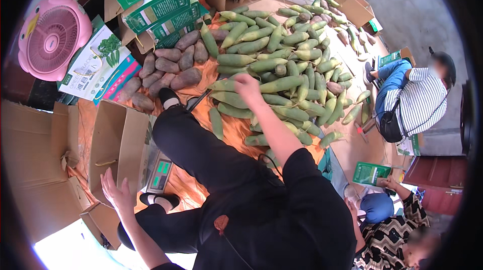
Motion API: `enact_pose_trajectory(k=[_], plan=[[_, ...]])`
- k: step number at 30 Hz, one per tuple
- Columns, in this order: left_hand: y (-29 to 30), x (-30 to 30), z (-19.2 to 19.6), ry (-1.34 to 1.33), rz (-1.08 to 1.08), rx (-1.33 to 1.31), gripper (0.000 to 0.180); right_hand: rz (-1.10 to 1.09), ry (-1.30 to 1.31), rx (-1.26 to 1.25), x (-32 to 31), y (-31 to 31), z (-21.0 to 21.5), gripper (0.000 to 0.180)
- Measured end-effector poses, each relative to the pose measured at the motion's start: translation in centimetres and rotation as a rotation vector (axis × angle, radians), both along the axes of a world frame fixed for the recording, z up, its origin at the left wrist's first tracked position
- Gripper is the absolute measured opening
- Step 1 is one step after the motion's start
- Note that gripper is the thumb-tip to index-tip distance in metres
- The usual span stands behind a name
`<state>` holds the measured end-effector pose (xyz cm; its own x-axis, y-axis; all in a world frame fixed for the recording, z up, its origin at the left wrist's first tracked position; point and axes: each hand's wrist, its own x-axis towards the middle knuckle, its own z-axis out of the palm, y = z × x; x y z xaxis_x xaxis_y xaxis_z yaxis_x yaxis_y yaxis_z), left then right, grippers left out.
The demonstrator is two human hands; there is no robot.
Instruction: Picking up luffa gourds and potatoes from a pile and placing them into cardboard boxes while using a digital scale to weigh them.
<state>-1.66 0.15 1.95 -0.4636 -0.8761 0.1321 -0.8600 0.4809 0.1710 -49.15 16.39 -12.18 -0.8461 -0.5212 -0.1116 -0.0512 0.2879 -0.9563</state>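
Observation:
A large heap of long green radishes point(261, 64) lies in front of me. My right hand point(249, 90) is at the heap's near left side, its fingers curled round the end of one green radish point(222, 85); the fingertips are partly hidden. On the left, my left hand point(116, 193) is held up with fingers spread and nothing in it. It is just in front of an open cardboard box point(132, 142), which stands beside a digital scale point(160, 172) with a lit green display.
Reddish-brown radishes point(186, 59) lie left of the heap on an orange sheet point(204, 119). Green cartons point(156, 1) are stacked behind, near a pink fan point(53, 38). One person point(417, 94) sits at the right; another point(387, 235) holds a green carton point(371, 173).

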Motion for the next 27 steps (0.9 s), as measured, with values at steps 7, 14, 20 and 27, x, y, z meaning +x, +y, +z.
enact_pose_trajectory(k=[7, 14, 20, 27], plan=[[0.4, -1.5, -1.1, 0.046, 0.142, 0.234, 0.057, -0.211, -0.114, 0.548, -0.7, 12.0, -11.3, 0.036], [0.2, -2.6, -0.8, 0.077, 0.122, 0.238, 0.050, -0.350, -0.255, 0.580, 0.7, 12.0, -12.5, 0.054], [-0.3, -2.4, -1.6, 0.091, 0.155, 0.223, 0.049, -0.403, -0.347, 0.563, 1.0, 10.6, -11.5, 0.060], [-1.2, -1.4, -2.7, 0.083, 0.149, 0.209, 0.037, -0.474, -0.439, 0.569, 1.5, 8.9, -12.5, 0.067]])
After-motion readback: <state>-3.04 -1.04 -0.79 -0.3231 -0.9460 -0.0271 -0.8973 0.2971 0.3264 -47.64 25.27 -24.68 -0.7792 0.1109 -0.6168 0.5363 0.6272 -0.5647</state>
